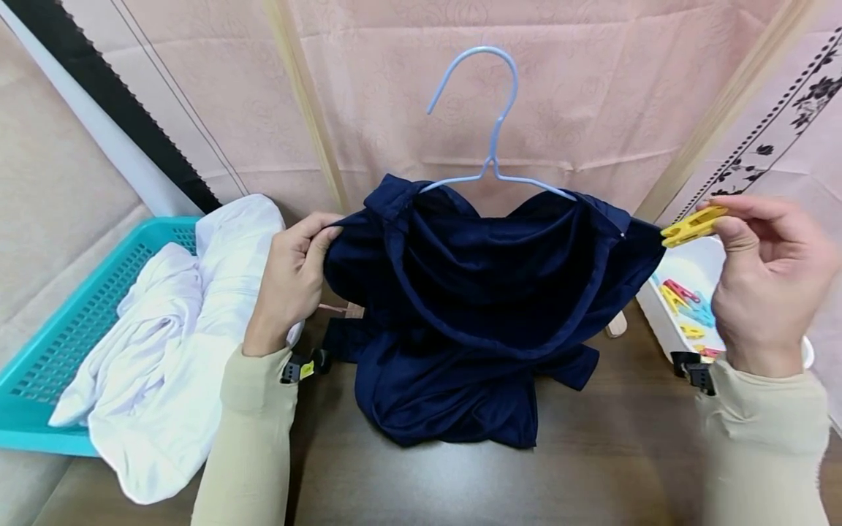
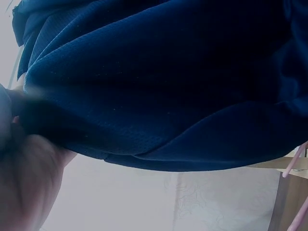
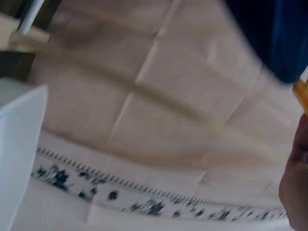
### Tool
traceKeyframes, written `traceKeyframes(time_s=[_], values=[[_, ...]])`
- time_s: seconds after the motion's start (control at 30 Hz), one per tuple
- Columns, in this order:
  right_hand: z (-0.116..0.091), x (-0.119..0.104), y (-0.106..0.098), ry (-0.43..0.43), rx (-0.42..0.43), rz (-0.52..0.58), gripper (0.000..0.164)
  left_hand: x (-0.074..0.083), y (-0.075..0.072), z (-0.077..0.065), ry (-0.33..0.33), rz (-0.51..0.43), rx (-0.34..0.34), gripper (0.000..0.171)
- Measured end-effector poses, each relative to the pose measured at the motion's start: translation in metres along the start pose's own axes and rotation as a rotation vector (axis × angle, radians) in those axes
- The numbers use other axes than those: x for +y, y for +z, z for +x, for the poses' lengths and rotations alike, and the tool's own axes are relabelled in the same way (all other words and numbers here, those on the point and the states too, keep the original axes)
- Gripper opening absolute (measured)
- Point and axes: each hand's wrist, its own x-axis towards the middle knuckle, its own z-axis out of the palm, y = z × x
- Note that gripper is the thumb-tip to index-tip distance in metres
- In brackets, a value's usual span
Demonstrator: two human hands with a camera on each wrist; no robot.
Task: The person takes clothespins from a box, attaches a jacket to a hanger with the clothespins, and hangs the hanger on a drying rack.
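Observation:
A navy-blue garment (image 1: 487,292) hangs spread over a light-blue wire hanger (image 1: 490,139), its wide neckline facing me and its lower part bunched at the tabletop. My left hand (image 1: 292,274) pinches the garment's left edge between thumb and fingers. In the left wrist view the dark cloth (image 2: 144,91) fills most of the picture beside that hand (image 2: 36,173). My right hand (image 1: 766,270) pinches a yellow clothespin (image 1: 693,226), whose tip is right at the garment's right corner. The right wrist view shows that clothespin (image 3: 301,94) at the tip of the cloth (image 3: 281,43).
On the left a turquoise basket (image 1: 39,365) holds white clothing (image 1: 191,321) that spills over its side. A white container (image 1: 661,310) with several coloured clothespins (image 1: 691,310) stands behind my right wrist. The brown table (image 1: 421,482) lies below, a pink patterned curtain (image 1: 579,95) behind.

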Motion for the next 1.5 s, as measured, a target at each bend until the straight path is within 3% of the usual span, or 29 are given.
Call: traceKeyframes(time_s=[0.3,0.6,0.97,1.07,1.23,1.43,1.5], values=[[-0.007,-0.005,0.029,-0.062,0.102,0.068,0.034,0.001,0.0,0.0,-0.016,-0.009,-0.031,0.024],[-0.013,0.004,0.036,-0.048,-0.007,0.072,0.029,0.002,0.002,0.001,-0.014,-0.016,-0.044,0.023],[-0.017,0.001,0.054,-0.029,-0.014,0.158,0.036,0.002,0.006,0.001,-0.007,-0.008,-0.059,0.024],[-0.016,-0.001,0.054,-0.007,-0.048,0.12,0.033,0.001,0.008,0.002,0.0,-0.011,-0.048,0.023],[-0.013,-0.001,0.041,0.044,-0.204,0.023,0.027,0.0,0.009,0.002,-0.001,-0.012,-0.028,0.022],[-0.007,0.003,0.024,0.068,-0.291,0.046,0.048,-0.003,0.008,0.002,-0.019,-0.004,-0.026,0.024],[-0.004,0.003,0.017,0.064,-0.296,-0.016,0.05,-0.003,0.007,0.002,-0.027,0.001,-0.022,0.025]])
